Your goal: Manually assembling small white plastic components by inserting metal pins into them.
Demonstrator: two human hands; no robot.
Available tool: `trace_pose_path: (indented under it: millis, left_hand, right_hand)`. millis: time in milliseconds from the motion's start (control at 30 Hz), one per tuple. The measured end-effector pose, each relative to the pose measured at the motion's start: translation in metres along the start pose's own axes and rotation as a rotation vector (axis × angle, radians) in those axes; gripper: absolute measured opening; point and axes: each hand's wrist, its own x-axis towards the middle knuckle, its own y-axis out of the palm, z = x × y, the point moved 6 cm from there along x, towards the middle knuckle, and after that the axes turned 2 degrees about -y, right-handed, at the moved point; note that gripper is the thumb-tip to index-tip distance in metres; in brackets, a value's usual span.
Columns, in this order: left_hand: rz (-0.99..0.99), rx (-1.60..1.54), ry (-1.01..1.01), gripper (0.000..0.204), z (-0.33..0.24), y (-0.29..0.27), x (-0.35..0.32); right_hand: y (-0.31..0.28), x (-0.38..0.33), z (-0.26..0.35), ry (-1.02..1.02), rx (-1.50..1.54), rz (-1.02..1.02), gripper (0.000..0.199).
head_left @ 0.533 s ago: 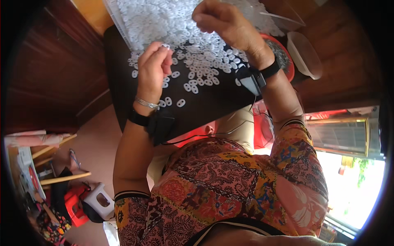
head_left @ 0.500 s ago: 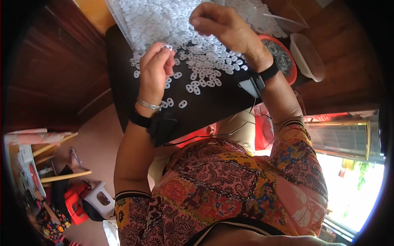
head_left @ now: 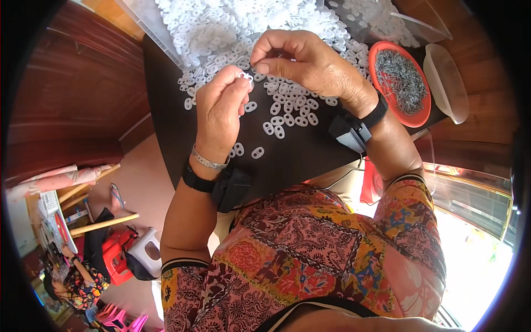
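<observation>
My left hand (head_left: 220,117) is closed in a pinch around a small white oval plastic piece with two holes (head_left: 245,77), which sticks up at the fingertips. Just to its right and slightly higher, my right hand (head_left: 310,62) has thumb and forefinger together. Anything between those fingertips is too small to make out. Beneath and beyond both hands spreads a large heap of the same white two-hole pieces (head_left: 221,25). Several loose ones (head_left: 289,119) lie nearer me on the dark tabletop (head_left: 282,160).
To the right stands a red bowl (head_left: 427,105) full of small grey metal bits (head_left: 401,80), beside a pale plastic tub (head_left: 447,83). A clear container (head_left: 426,25) is at the far right. On the floor at left are a red stool (head_left: 117,260) and a white stool (head_left: 146,252).
My right hand has come down and closer to my left fingertips. The left hand still pinches the white piece. The view has shifted, showing more of the red bowl.
</observation>
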Motion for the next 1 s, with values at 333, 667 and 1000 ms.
trace_pose_path:
  millis: [333, 667, 1000]
  left_hand:
    - [-0.006, 0.0, 0.038, 0.023, -0.0008, 0.0004, -0.0032]
    - [0.012, 0.047, 0.021, 0.021, -0.0001, 0.0012, -0.0029]
    - [0.043, 0.058, -0.006, 0.022, 0.0045, 0.0028, -0.0012]
  right_hand:
    - [0.009, -0.0018, -0.0061, 0.037, 0.134, 0.059, 0.015]
    - [0.0076, -0.0028, -0.0021, 0.055, 0.025, 0.088, 0.012]
    - [0.007, -0.0026, -0.0012, 0.036, -0.103, 0.114, 0.013]
